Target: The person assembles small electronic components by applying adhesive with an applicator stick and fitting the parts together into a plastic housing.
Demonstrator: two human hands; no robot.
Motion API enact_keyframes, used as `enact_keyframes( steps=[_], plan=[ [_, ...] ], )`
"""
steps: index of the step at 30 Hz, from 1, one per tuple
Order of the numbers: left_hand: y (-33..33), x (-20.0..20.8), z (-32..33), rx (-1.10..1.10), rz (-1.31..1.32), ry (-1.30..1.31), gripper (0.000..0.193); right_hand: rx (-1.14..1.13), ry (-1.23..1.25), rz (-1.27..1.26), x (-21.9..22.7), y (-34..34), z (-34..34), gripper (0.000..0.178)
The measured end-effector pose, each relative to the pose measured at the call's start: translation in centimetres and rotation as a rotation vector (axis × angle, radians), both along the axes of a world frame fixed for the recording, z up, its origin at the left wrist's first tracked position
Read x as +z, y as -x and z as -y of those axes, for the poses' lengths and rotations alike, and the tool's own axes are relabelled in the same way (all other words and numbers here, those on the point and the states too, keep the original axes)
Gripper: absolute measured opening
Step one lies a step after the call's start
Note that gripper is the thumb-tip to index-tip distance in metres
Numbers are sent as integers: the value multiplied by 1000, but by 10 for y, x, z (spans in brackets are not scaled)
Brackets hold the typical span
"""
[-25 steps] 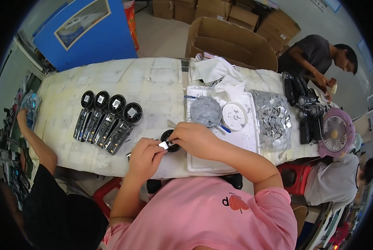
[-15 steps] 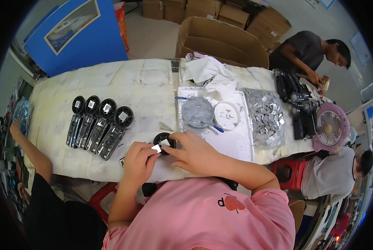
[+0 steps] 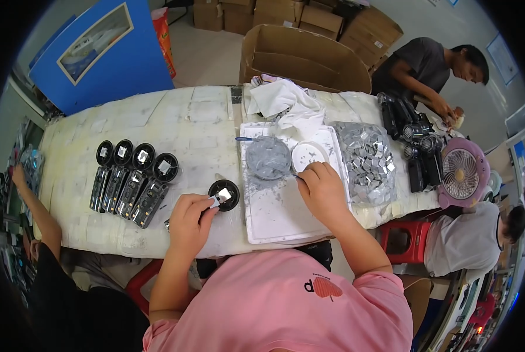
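Note:
My left hand (image 3: 189,224) pinches a small silvery square plate (image 3: 214,202) at its fingertips. Right beside the plate, a round black part (image 3: 224,195) with a bright square at its middle lies on the table, the piece's lower body hidden by my hand. My right hand (image 3: 324,190) is closed at the edge of a dish of grey paste (image 3: 268,158), where a blue-handled tool lay; the fingers cover its handle. A white round dish (image 3: 309,155) stands just beyond these fingers. Both dishes rest in a white tray (image 3: 277,226).
Several black handheld devices with round heads (image 3: 139,182) lie in a row at left. Right of the tray sits a bag of metal squares (image 3: 368,167), then dark devices (image 3: 423,149) and a pink fan (image 3: 461,173). A white cloth (image 3: 289,102) lies behind. Other people work nearby.
My right hand has left the round black part and moved right to the paste dish, closing over the blue handle. My left hand still holds the plate. The whole view has shifted slightly.

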State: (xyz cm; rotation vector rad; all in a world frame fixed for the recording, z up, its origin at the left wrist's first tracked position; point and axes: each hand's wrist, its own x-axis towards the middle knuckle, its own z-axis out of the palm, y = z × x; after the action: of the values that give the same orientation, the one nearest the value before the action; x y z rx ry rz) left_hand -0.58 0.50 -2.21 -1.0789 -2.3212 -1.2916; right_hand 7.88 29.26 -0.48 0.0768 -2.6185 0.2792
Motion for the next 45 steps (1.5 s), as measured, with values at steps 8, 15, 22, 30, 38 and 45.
enact_keyframes(
  steps=[8,15,22,30,38,45],
  plan=[
    [-3,5,6,1,-47,68,28,139,-51,148,12,-15,6,9],
    [-2,1,6,18,-7,6,29,143,480,159,16,-20,33,7],
    [-6,-12,5,85,216,-137,28,367,489,-23,8,-2,76,12],
    [-6,-20,5,66,239,-233,33,495,244,4,17,7,74,18],
    [3,2,-15,42,20,-43,31,308,416,-92,14,-5,46,14],
    [4,25,-30,92,-246,288,20,215,467,-33,9,-15,37,11]
  ],
)
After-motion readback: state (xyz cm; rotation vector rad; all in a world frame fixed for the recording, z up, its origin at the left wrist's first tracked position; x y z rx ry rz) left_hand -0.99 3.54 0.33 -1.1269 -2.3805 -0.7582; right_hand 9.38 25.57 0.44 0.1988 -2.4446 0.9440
